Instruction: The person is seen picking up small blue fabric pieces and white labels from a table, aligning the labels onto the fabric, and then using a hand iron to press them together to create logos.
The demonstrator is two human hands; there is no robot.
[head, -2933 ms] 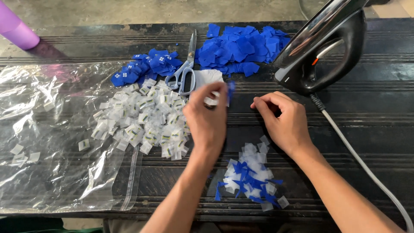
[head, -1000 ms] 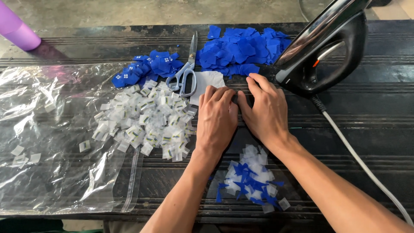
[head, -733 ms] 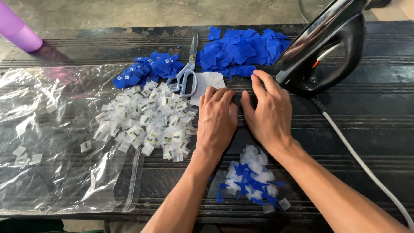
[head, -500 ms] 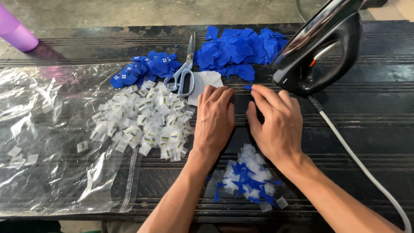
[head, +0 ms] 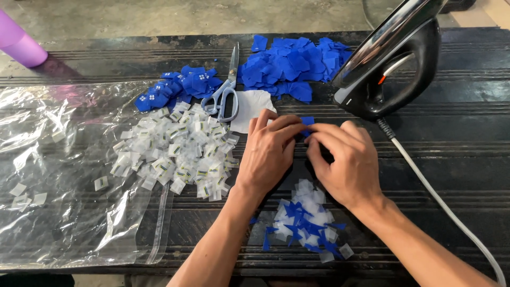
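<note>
Clear plastic bag (head: 64, 175) lies flat at table's left, crinkled, a few white labels on it. Heap of small white square labels (head: 178, 151) with green-yellow marks sits just beside it, left of the hands.

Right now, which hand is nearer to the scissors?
Left. The left hand lies just right of the scissors; the right hand is farther right, beyond it.

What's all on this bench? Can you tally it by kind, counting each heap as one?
Blue fabric heaps: 2
White tag heap: 1
Mixed blue and white scrap heap: 1
Scissors: 1
Iron: 1
Clear plastic bag: 1
Purple cup: 1
Small blue piece at the fingertips: 1
Total: 9
</note>
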